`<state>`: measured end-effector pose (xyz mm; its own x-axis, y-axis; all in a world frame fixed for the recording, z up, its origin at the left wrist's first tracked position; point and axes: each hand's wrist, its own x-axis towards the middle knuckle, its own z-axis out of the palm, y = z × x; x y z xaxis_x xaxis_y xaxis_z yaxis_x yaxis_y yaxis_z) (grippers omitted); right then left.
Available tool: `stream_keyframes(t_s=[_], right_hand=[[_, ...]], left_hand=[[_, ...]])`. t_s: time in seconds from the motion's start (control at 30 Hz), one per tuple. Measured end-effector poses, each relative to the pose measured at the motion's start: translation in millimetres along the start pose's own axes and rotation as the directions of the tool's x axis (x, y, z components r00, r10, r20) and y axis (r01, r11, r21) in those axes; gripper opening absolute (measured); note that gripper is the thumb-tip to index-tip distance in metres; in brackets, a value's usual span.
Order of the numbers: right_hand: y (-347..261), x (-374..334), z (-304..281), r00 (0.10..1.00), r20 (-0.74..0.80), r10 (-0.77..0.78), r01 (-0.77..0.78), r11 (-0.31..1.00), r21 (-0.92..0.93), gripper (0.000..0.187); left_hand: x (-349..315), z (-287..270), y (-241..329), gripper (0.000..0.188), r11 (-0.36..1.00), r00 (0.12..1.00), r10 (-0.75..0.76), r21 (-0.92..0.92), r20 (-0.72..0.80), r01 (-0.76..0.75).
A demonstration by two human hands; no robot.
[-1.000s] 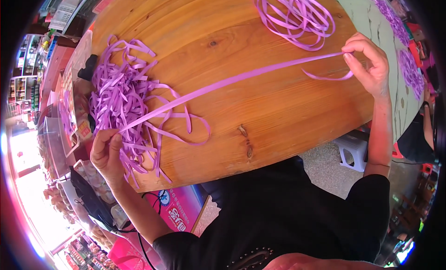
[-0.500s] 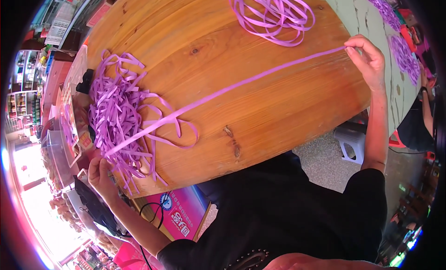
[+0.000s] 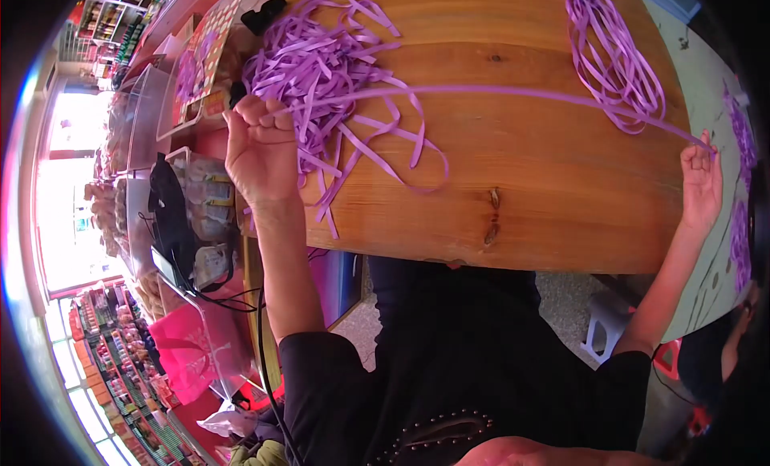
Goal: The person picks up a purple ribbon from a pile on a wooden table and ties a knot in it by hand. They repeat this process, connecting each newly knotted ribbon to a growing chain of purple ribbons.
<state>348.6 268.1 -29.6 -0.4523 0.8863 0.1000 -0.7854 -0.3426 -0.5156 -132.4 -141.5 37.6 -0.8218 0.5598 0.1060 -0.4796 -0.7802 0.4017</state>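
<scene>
Between the left grip (image 3: 263,157) and the right grip (image 3: 700,189), a purple ribbon (image 3: 513,90) runs above the table (image 3: 561,193); both grips look closed upon it. They stand wide apart, probably to keep it stretched and free from the tangled pile (image 3: 321,73) beside the left grip and the looped bundle (image 3: 616,65) ahead of the right. Each grip is near a table edge; between them is room for moving.

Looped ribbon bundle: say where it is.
In the head view, the bundle lies upper right on the table, up and left of the right hand.
</scene>
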Motion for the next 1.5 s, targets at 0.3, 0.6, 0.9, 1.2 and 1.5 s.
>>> stream_keyframes(t_s=[0.3, 0.6, 0.9, 1.2, 1.5], right_hand=[[17.8, 14.4, 49.0, 0.844, 0.530, 0.081, -0.253, 0.932, 0.260, 0.029], [114.1, -44.5, 169.4, 0.830, 0.548, 0.101, 0.481, 0.364, -0.797, 0.039], [188.6, -64.4, 215.9, 0.701, 0.657, 0.276, 0.419, 0.586, -0.693, 0.027], [194.0, -61.1, 211.9, 0.611, 0.760, 0.222, 0.646, 0.415, -0.641, 0.029], [193.5, -59.2, 203.4, 0.616, 0.744, 0.260, 0.635, 0.395, -0.664, 0.029]], left_hand=[[-23.9, 17.0, -58.5, 0.022, 0.859, 0.996, -0.093, 0.507, 0.010, 0.075], [-58.7, 49.0, -94.2, 0.020, 0.561, 0.966, -0.221, 0.828, 0.132, 0.016], [-69.4, 67.0, -111.3, 0.016, 0.215, 0.835, -0.419, 0.932, 0.358, -0.292], [-73.7, 74.7, -125.6, 0.009, 0.079, 0.842, -0.386, 0.923, 0.376, -0.376], [-69.2, 68.6, -138.0, 0.009, 0.030, 0.755, -0.466, 0.861, 0.461, -0.507]])
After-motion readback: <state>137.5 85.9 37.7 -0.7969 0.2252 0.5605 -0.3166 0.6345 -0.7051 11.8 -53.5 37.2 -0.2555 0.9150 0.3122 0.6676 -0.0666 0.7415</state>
